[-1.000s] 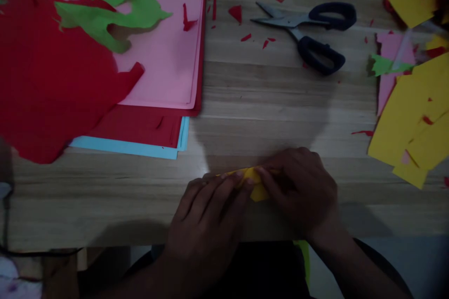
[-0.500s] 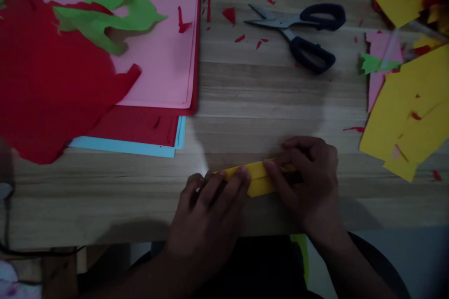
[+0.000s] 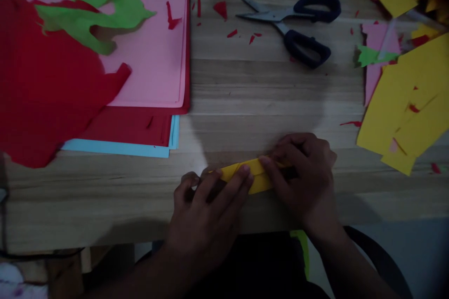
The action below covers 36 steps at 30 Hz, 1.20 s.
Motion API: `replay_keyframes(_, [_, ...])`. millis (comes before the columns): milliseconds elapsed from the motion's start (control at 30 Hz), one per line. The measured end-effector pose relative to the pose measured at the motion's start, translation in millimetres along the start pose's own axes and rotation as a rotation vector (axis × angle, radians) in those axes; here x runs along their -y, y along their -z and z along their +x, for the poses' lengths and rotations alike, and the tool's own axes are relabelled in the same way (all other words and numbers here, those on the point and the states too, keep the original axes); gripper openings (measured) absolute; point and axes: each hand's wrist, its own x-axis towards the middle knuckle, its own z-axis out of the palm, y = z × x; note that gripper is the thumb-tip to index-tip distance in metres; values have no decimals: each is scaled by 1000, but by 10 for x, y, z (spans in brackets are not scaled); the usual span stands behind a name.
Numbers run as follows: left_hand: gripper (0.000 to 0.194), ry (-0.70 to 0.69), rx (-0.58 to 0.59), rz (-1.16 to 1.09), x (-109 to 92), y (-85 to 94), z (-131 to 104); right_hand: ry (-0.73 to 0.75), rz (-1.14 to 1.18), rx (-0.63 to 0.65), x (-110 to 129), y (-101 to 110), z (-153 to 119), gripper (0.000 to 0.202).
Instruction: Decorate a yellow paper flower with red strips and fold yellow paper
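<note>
A narrow folded strip of yellow paper point(image 3: 261, 183) lies near the front edge of the table, between my two hands. My left hand point(image 3: 210, 215) covers its left end, fingers bent and fingertips pressing on the paper. At the other end, my right hand point(image 3: 305, 177) pinches the strip between thumb and curled fingers. A fold line runs lengthwise along the paper. Both ends are partly hidden beneath my fingers.
Scissors point(image 3: 287, 23) with dark handles lie partly open beyond my hands. Stacked pink sheets point(image 3: 150, 70), a crumpled red sheet point(image 3: 52, 88) and torn green paper point(image 3: 122, 11) are at left. Yellow sheets point(image 3: 389, 103) lie at right, with red scraps scattered about.
The view has shifted slightly, so the table items appear a little further left and up. Both hands stay on the yellow strip, their grip nearly the same.
</note>
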Motion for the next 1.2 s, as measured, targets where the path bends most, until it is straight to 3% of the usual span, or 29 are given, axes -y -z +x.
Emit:
replay_keyframes(200, [50, 15, -11, 26, -9, -5, -27, 44, 3, -28, -26, -25, 5, 18])
replay_keyframes(500, [52, -18, -27, 47, 2, -6, -14, -19, -33, -77, 25, -52, -11, 15])
replay_keyframes(633, [55, -13, -18, 47, -13, -17, -39, 221, -111, -155, 103, -36, -252, 36])
replay_keyframes(733, [56, -16, -20, 57, -17, -43, -72, 350, -133, 52, 144, -41, -496, 52])
replay_keyframes(833, [56, -21, -53, 92, -20, -72, -114, 283, -215, 173, 97, -54, -640, 68])
replay_keyframes(1000, [52, -11, -114, 167, -34, -119, -191, 207, -259, 86, -51, -25, -678, 66])
replay_keyframes(1200, [63, -15, -214, 188, -51, -193, -265, 190, -279, -21, -107, -34, -723, 62])
